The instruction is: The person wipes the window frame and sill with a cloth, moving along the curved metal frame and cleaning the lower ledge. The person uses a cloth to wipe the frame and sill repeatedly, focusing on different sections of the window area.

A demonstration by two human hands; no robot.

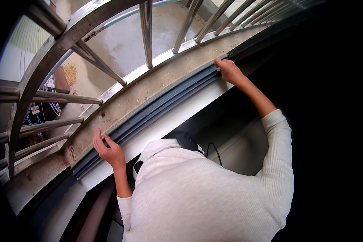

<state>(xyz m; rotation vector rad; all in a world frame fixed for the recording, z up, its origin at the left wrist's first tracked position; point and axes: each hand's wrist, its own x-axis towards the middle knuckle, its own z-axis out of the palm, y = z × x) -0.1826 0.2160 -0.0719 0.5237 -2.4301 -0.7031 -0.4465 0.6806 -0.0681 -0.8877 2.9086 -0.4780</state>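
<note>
A dark grey metal window track (169, 94) with several grooves runs diagonally along the sill. My left hand (110, 151) is over the lower left part of this track, its fingers apart and nothing seen in them; whether the fingertips touch the concrete ledge (133, 103) is unclear. Towards the upper right, my right hand (230, 72) is at the track, close to the dark frame, with its fingers curled. A small pale bit shows below those fingertips, but whether it is held cannot be told. Nearer my body, a white sill strip (169, 118) borders the track.
Beyond the ledge stands a shiny metal railing (148, 36) with round bars and a curved flat band (36, 63). Hangers (53, 96) hang outside at the left, above a lower concrete floor (124, 39). A thin black cable (215, 149) loops beside my body.
</note>
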